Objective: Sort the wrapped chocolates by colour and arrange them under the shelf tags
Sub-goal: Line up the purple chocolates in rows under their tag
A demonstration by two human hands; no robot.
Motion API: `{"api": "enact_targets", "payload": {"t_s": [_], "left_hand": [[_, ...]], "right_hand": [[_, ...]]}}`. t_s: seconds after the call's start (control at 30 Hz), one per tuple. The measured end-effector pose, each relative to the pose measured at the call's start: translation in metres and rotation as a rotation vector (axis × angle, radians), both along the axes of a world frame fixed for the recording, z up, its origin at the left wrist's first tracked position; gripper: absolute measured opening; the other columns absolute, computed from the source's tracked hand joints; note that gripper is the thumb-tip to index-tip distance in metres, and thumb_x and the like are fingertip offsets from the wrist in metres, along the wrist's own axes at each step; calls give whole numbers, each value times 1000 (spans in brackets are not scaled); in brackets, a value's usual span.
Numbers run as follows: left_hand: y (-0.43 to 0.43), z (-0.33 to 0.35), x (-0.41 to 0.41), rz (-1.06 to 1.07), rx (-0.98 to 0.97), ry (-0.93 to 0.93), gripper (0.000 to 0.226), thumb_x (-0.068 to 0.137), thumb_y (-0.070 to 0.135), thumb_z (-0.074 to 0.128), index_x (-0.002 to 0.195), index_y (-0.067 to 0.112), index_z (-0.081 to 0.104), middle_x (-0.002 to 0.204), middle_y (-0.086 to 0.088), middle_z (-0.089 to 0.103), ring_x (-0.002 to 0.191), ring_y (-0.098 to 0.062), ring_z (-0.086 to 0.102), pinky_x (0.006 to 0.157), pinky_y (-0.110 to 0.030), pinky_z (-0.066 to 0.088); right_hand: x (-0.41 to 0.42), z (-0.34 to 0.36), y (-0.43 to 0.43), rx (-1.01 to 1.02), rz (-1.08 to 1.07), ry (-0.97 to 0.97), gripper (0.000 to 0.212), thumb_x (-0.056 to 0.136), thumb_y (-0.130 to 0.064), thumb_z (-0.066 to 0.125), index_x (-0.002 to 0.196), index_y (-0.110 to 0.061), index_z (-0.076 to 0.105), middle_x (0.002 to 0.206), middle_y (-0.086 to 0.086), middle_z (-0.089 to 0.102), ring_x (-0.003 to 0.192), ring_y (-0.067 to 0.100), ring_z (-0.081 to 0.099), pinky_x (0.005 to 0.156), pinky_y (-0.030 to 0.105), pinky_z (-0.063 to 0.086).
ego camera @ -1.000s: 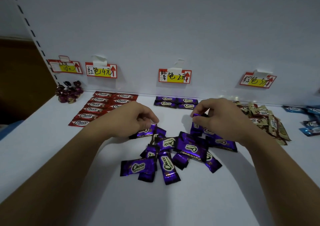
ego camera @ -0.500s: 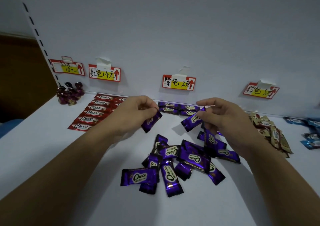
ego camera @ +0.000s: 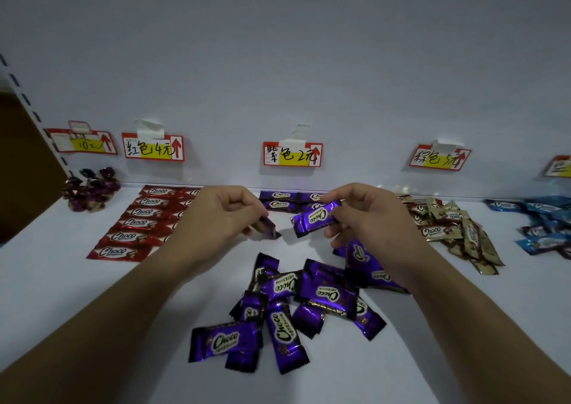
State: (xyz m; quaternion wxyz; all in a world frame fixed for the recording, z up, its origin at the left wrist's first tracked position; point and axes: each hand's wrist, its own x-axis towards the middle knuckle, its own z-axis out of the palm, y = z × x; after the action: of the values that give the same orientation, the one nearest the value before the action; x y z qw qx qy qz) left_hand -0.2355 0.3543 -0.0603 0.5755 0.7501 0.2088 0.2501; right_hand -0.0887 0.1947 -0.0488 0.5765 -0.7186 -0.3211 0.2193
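Left hand [ego camera: 222, 218]: pinches a purple chocolate [ego camera: 268, 229], mostly hidden
Right hand [ego camera: 367, 218]: pinches a second chocolate [ego camera: 315, 218] by one end
Purple pile [ego camera: 296, 304]: 6 o'clock of both hands
Handling: light, slippery foil; likely best gripped at crimped ends

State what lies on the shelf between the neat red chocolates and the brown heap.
Head view: arranged purple chocolates at the back, a loose purple pile nearer, the left hand pinching a purple chocolate, the right hand pinching another.

Left hand [ego camera: 217, 215], right hand [ego camera: 370, 218] — each lifted a purple chocolate [ego camera: 315, 218] from the pile [ego camera: 321, 292].
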Motion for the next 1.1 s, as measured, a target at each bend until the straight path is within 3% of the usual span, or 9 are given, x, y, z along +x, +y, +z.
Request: {"api": "enact_targets", "payload": {"t_s": [0.2, 0.43, 0.53, 0.6, 0.67, 0.73, 0.83, 0.93, 1.1], "left_hand": [[3, -2, -1, 4, 140, 105, 15, 71, 11, 82, 71, 7, 67, 67, -12, 67, 59, -16, 61, 57, -22, 51], [6, -2, -3, -102, 3, 131, 35, 77, -9, 71, 99, 17, 63, 90, -14, 58, 76, -27, 68, 66, -39, 56], [6, -4, -2, -66, 31, 140, 31, 81, -6, 68, 101, 19, 65, 95, -12, 59, 71, -24, 68, 63, -36, 53], [6, -6, -1, -39, 51, 161, 25, 85, -1, 67, 99, 19, 65, 96, -8, 63, 74, -17, 71, 67, -38, 54], [5, -8, -1, -11, 161, 191, 20, 87, 4, 66, 95, 22, 67, 91, -4, 65, 70, -11, 70, 67, -35, 54], [6, -9, -2, 19, 426, 267, 14, 88, 15, 67, 91, 29, 68, 81, 3, 62, 63, -6, 60, 58, -22, 49], [8, -10, -4, 31, 736, 388, 13, 88, 33, 66, 99, 38, 61, 94, 15, 52, 76, -3, 52, 69, -21, 42], [9, -9, -6, -38, 791, 392, 18, 92, 39, 57, 110, 41, 59, 109, 19, 46, 94, 0, 47, 83, -25, 40], [4, -4, -5, -217, 880, 479, 26, 99, 38, 42, 118, 38, 60, 109, 25, 45, 109, 1, 39, 92, -22, 35]], "right_hand": [[-2, -3, 2, -85, -60, -113, 16, 88, 0, 60, 87, -15, 66, 68, 5, 70, 63, 29, 70, 67, 49, 59], [-4, -3, 2, -132, -78, -181, 8, 89, -4, 60, 85, -12, 60, 80, 3, 64, 59, 24, 70, 61, 52, 58], [-3, -6, 3, -173, -92, -285, 15, 90, -8, 59, 86, -21, 63, 81, -2, 66, 57, 11, 67, 57, 39, 56], [-1, -8, 3, -225, -94, -381, 17, 89, -13, 61, 87, -28, 68, 73, -8, 64, 48, 0, 54, 49, 21, 42], [1, -8, 2, -249, -116, -395, 14, 89, -17, 63, 87, -30, 70, 64, -13, 60, 43, -1, 49, 46, 15, 35], [3, -7, 0, -246, -154, -389, 11, 86, -19, 67, 84, -29, 71, 62, -12, 64, 45, 2, 53, 44, 16, 40], [3, -4, -1, -247, -204, -375, 7, 82, -20, 73, 77, -23, 69, 65, -8, 68, 56, 8, 63, 52, 21, 52], [1, -4, 0, -281, -245, -330, 11, 82, -14, 71, 73, -15, 65, 66, 0, 68, 52, 19, 66, 46, 25, 52], [2, -2, 0, -366, -227, -284, 13, 87, -16, 67, 75, -13, 63, 64, 2, 69, 42, 12, 63, 41, 20, 45]]}}
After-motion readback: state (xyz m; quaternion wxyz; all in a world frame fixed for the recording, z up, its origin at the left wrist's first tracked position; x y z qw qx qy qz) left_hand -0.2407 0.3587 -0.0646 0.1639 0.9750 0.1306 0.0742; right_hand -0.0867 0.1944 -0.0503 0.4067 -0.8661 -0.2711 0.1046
